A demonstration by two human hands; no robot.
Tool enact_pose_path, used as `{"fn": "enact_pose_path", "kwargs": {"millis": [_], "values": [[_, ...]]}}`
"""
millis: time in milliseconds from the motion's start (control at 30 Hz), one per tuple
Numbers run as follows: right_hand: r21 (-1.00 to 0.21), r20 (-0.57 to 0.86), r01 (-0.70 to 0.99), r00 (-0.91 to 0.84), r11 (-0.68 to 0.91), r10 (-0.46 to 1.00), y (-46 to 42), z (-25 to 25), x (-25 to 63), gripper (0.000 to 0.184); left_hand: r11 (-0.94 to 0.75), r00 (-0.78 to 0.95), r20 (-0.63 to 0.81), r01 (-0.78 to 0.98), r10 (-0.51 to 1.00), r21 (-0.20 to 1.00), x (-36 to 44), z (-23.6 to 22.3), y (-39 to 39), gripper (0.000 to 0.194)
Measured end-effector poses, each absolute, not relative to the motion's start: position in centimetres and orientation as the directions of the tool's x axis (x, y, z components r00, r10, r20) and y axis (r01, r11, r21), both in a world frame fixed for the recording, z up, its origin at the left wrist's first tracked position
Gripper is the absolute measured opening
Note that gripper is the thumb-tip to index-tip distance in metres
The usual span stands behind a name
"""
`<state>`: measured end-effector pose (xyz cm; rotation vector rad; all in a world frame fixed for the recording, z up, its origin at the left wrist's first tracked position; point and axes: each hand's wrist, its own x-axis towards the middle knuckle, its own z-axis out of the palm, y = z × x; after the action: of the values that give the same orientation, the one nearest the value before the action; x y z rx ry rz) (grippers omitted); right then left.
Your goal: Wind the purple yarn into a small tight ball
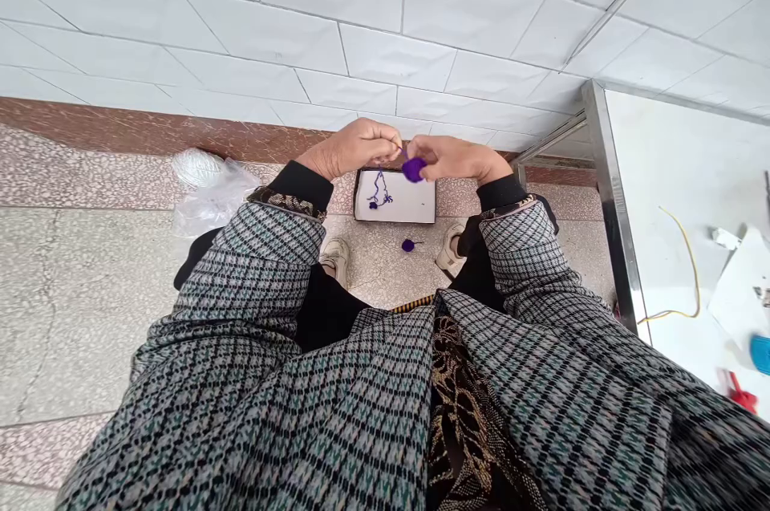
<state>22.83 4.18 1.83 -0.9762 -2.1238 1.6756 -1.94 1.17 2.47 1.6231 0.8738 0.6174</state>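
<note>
My right hand (452, 156) grips a small purple ball of yarn (413, 169) between thumb and fingers. Close beside it, my left hand (366, 143) pinches purple yarn, and a short stretch of it runs across to the ball. Below my left hand a loose purple strand (380, 188) hangs over a shallow white box (409, 202) with dark edges, and a small purple clump lies at its lower end. Another small purple yarn ball (407, 245), with a short tail, rests on the floor between my shoes.
Left of the box, a white yarn ball (198, 167) lies by a clear plastic bag (210, 206) on the speckled floor. A tiled wall (373, 54) rises ahead. On the right, a metal-edged white table (674, 174) holds a yellow cord (691, 262) and a red object (741, 395).
</note>
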Motion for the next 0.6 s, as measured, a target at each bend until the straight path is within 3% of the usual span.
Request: {"fn": "enact_pose_path", "kwargs": {"millis": [67, 100, 200, 267, 333, 400, 433, 467, 500, 533, 600], "values": [[-0.986, -0.090, 0.147, -0.859, 0.076, 0.503, 3.9, 2.5, 23.4, 0.053, -0.051, 0.572, -0.056, 0.169, 0.819, 0.984, -2.3, 2.3, 1.3, 0.020], [-0.999, -0.005, 0.025, -0.847, 0.032, 0.531, 3.9, 2.8, 23.6, 0.059, -0.043, 0.574, -0.050, 0.147, 0.817, 0.988, -2.3, 2.2, 1.4, 0.021], [-0.936, 0.150, -0.346, -0.565, -0.067, 0.812, 3.9, 3.8, 24.0, 0.081, -0.043, 0.583, -0.030, 0.111, 0.812, 0.993, -2.5, 2.3, 1.2, 0.028], [-0.789, 0.104, -0.605, -0.304, -0.107, 0.947, 3.9, 4.8, 24.5, 0.082, -0.045, 0.579, -0.030, 0.115, 0.815, 0.992, -2.7, 2.5, 1.0, 0.031], [-0.449, -0.067, -0.883, -0.117, -0.135, 0.991, 3.8, 6.1, 25.6, 0.069, -0.038, 0.573, -0.040, 0.124, 0.819, 0.992, -3.1, 2.6, 1.0, 0.031], [0.185, -0.270, -0.980, -0.121, -0.071, 0.955, 3.7, 7.7, 27.1, 0.051, -0.018, 0.563, -0.068, 0.145, 0.824, 0.989, -3.6, 2.7, 1.0, 0.029], [0.556, -0.286, -0.831, -0.189, 0.002, 0.939, 3.7, 8.6, 28.0, 0.047, -0.006, 0.553, -0.088, 0.166, 0.828, 0.986, -3.8, 2.6, 1.0, 0.027], [0.836, -0.274, -0.543, -0.281, 0.083, 0.920, 3.6, 9.4, 28.8, 0.041, 0.003, 0.543, -0.108, 0.191, 0.833, 0.982, -3.9, 2.5, 1.1, 0.026], [0.968, -0.221, -0.193, -0.361, 0.160, 0.906, 3.6, 10.1, 29.6, 0.032, 0.006, 0.532, -0.123, 0.216, 0.838, 0.976, -4.1, 2.5, 1.1, 0.024], [0.962, -0.144, 0.155, -0.407, 0.224, 0.902, 3.5, 10.7, 30.2, 0.022, 0.003, 0.523, -0.131, 0.238, 0.842, 0.971, -4.3, 2.3, 1.1, 0.024], [0.698, -0.013, 0.651, -0.406, 0.299, 0.914, 3.3, 11.7, 31.1, 0.011, -0.010, 0.508, -0.137, 0.275, 0.850, 0.961, -4.9, 2.1, 1.3, 0.023]]}}
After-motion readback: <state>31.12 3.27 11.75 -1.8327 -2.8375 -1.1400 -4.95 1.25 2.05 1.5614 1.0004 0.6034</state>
